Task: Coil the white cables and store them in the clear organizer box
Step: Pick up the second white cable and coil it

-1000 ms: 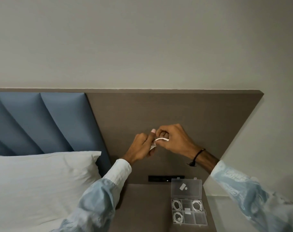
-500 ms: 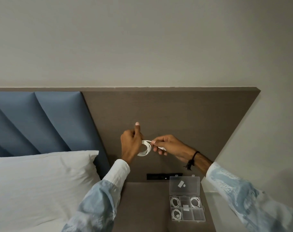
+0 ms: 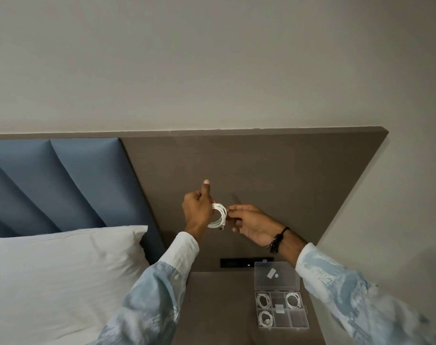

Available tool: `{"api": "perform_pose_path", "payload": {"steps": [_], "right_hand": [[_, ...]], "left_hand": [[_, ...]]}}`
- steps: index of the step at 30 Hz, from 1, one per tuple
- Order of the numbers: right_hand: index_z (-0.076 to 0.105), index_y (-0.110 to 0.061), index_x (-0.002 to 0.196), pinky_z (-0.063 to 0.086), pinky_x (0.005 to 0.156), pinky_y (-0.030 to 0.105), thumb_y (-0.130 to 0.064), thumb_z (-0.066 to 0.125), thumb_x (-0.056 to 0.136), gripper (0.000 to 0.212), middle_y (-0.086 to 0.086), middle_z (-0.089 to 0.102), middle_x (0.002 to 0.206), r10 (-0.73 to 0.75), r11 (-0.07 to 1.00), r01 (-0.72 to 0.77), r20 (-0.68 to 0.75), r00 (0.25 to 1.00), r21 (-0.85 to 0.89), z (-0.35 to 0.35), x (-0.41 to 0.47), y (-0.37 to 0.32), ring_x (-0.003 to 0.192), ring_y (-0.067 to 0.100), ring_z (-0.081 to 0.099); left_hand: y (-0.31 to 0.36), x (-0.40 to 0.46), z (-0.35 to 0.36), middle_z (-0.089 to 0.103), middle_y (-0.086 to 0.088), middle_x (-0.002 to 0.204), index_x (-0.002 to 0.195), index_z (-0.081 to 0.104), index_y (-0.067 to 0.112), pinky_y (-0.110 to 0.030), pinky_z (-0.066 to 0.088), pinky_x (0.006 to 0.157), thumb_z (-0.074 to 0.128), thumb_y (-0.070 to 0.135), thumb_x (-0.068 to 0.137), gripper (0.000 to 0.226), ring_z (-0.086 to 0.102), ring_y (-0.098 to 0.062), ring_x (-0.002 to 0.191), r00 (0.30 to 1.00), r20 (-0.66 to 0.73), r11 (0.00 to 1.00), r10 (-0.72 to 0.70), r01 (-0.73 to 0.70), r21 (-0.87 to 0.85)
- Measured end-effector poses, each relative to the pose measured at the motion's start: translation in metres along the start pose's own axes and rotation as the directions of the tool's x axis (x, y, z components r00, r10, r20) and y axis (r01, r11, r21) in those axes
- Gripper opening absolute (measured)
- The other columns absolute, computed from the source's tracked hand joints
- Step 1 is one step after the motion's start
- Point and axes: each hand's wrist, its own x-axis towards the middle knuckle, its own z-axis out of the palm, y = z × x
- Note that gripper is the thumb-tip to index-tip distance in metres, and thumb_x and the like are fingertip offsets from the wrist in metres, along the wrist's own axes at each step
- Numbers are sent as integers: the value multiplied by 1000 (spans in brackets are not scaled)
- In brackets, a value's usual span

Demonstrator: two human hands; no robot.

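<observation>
A coiled white cable (image 3: pixel 219 215) hangs in the air in front of the brown headboard panel. My left hand (image 3: pixel 196 207) grips the coil's left side, thumb pointing up. My right hand (image 3: pixel 249 221) pinches the coil's right side with its fingertips. Below, the clear organizer box (image 3: pixel 281 322) lies open on the nightstand, its lid (image 3: pixel 276 275) leaning back. Three coiled white cables rest in its compartments: top left (image 3: pixel 262 300), top right (image 3: pixel 293 300) and bottom left (image 3: pixel 265 317). A small white piece (image 3: pixel 279 309) sits in the middle compartment.
The brown nightstand top (image 3: pixel 217 307) carries the box near its right edge. A black socket strip (image 3: pixel 236 263) sits in the headboard panel (image 3: pixel 274 170) behind it. A white pillow (image 3: pixel 62 275) and blue padded headboard (image 3: pixel 62 183) are at the left. Grey wall fills the upper view.
My hands separated and lowered a little, and the cable went from a small bundle pinched between them to an open round coil held on both sides.
</observation>
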Motion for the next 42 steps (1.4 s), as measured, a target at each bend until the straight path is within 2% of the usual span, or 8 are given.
{"api": "perform_pose_path", "payload": {"steps": [6,10,14,20,25,31,35,42], "right_hand": [[69,-8,97,47,63,23,-7,56,101,13,6,70,89,-47,988,56,-60,997,147,8,15,3,67,10,62],[68,-7,95,53,70,25,-6,57,101,12,7,69,87,-62,980,76,-78,995,185,10,18,2,72,14,63],[66,-17,86,44,58,24,-12,55,100,19,-1,68,79,-21,1000,21,-46,999,0,7,15,1,61,6,63],[73,-32,63,46,81,37,-30,47,87,35,-12,73,78,14,993,-13,7,1000,-121,11,13,-2,83,9,62],[68,-24,95,46,84,37,-32,65,83,14,-3,75,87,-36,992,41,40,999,-121,14,19,-4,91,15,68],[64,-16,101,55,65,27,-7,79,83,24,13,79,97,-218,961,196,-93,972,-197,11,21,-7,75,14,69],[67,-11,90,62,57,29,-19,91,73,30,12,78,75,-414,848,275,-242,878,-452,12,22,-4,57,19,73],[78,-20,86,56,56,19,-23,88,76,14,1,78,67,-391,833,256,-193,900,-491,3,19,17,53,4,68]], "left_hand": [[-12,-5,9,69,-9,61,57,62,9,-33,54,63,58,49,96,56,67,-21,56,992,-21,992,-121,120,-47],[-19,-8,13,63,-6,57,56,54,10,-27,47,51,59,49,95,55,57,-7,34,975,-91,978,-202,196,-66],[-19,-4,11,64,-6,59,55,56,10,-21,45,43,59,50,94,56,64,-17,45,967,-148,977,-207,195,-90],[-12,3,14,58,-3,54,53,54,8,-29,43,56,59,47,95,58,57,-18,50,967,-183,983,-175,161,-90],[-6,12,18,60,-1,50,50,56,12,-29,47,58,60,50,93,58,60,-19,50,978,-143,983,-149,130,-132],[3,24,16,57,3,42,49,57,14,-36,53,60,62,51,92,57,59,-20,47,981,-120,964,-151,119,-239],[7,26,15,58,-1,49,52,57,10,-27,45,51,59,51,94,59,54,-13,45,978,-191,981,-89,53,-186],[11,39,0,56,-9,51,56,57,9,-35,48,56,60,51,94,57,55,-25,49,964,-172,957,-203,158,-244]]}}
